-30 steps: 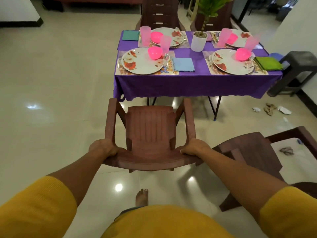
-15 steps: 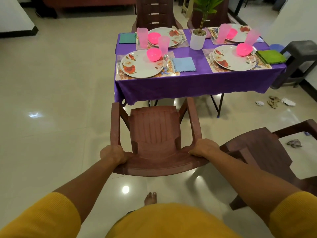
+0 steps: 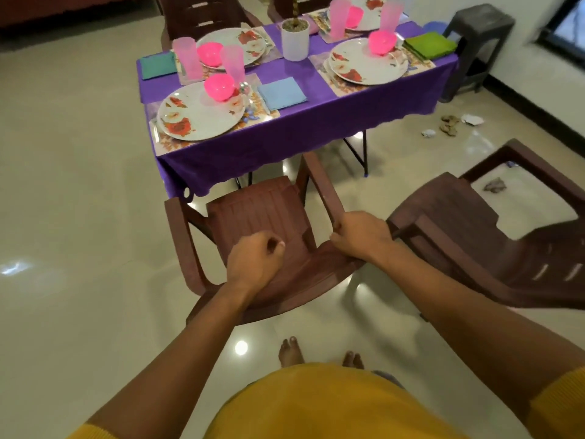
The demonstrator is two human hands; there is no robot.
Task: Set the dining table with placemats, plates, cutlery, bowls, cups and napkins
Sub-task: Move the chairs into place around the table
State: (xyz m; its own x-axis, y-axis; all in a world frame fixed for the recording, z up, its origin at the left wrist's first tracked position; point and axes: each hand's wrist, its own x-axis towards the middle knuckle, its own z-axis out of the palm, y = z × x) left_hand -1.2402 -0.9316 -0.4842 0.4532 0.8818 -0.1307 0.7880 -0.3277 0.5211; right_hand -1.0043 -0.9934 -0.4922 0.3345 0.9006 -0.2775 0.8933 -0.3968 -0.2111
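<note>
The table with its purple cloth carries floral plates on placemats, pink bowls, pink cups and blue, green and teal napkins. A brown plastic chair stands before the table's near left place, its front under the cloth's edge. My right hand grips the chair's right rear corner by the armrest. My left hand hovers over the backrest as a curled fist, holding nothing.
A second brown chair stands turned to the right of mine, close to my right arm. A white plant pot sits mid-table. A dark stool is by the right wall, scraps lie on the floor, another chair behind the table.
I have moved closer and the chair has gone forward to the table's edge. My left hand has let go of the chair's left corner and moved over the backrest.
</note>
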